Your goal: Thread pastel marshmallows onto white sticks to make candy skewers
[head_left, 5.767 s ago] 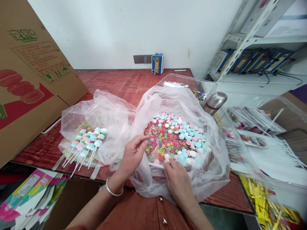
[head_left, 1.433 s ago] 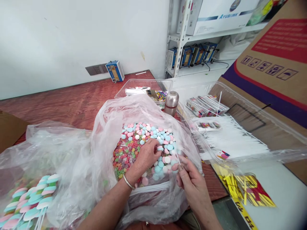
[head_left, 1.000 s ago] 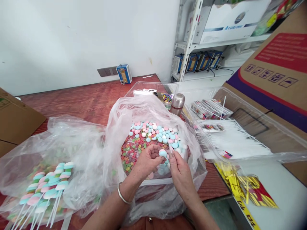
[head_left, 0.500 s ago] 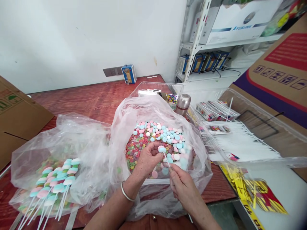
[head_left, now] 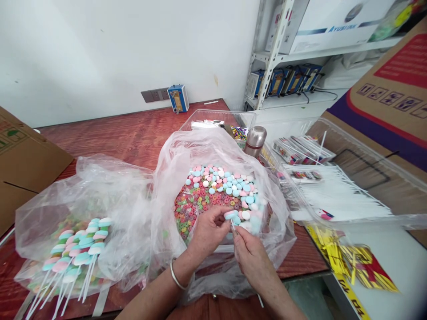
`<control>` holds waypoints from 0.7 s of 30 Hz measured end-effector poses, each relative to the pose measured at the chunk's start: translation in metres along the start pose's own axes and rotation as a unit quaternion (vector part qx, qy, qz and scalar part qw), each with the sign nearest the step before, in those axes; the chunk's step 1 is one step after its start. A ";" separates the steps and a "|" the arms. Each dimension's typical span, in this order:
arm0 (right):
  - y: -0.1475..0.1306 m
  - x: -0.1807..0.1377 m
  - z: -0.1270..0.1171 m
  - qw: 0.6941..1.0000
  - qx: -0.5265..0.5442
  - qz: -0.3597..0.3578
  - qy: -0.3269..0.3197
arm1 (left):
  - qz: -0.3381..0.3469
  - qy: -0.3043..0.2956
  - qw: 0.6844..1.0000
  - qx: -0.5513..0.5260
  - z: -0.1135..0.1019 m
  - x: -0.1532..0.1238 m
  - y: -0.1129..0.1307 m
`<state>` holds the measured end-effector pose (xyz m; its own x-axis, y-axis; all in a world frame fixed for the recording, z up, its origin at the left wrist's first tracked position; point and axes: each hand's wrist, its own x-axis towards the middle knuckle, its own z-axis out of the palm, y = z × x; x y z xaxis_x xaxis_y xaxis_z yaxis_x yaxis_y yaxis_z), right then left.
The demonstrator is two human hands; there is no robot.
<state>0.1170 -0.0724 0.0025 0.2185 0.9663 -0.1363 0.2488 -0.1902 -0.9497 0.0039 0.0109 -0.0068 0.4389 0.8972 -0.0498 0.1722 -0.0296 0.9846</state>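
My left hand pinches round sweets, a pink and a pale blue one, over an open clear plastic bag. My right hand pinches a thin white stick whose tip meets those sweets. The bag holds a pile of blue, pink and white discs and small coloured rings. To the left, a second clear bag holds finished sticks threaded with stacked sweets.
A red-brown wooden table carries everything. A steel flask and a clear tub stand behind the bag. A clear tray of white sticks lies right, yellow wrappers near it. Cardboard boxes flank both sides.
My left hand picked sweets from the pile and brought them to the stick in my right hand. Both hands have come slightly nearer the bag's front edge. The camera view drifted.
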 end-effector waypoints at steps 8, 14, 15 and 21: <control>0.030 0.010 0.005 0.983 -0.177 -0.034 0.019 | 0.132 -0.064 0.969 0.197 -0.004 -0.025 -0.003; 0.023 0.010 -0.021 0.890 -0.453 -0.020 0.052 | 0.054 0.027 0.978 0.200 -0.018 -0.008 -0.018; 0.017 0.010 -0.025 0.859 -0.507 -0.014 0.068 | 0.057 0.038 0.970 0.233 -0.021 -0.001 -0.020; -0.017 0.029 -0.027 0.776 -0.626 -0.063 0.047 | 0.112 0.003 0.903 0.415 -0.024 0.037 -0.027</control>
<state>0.1447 -0.0459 0.0218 0.1717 0.9851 0.0114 0.9824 -0.1721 0.0722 -0.0058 0.0556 -0.0307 0.5399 0.8301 0.1392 0.6827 -0.5287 0.5044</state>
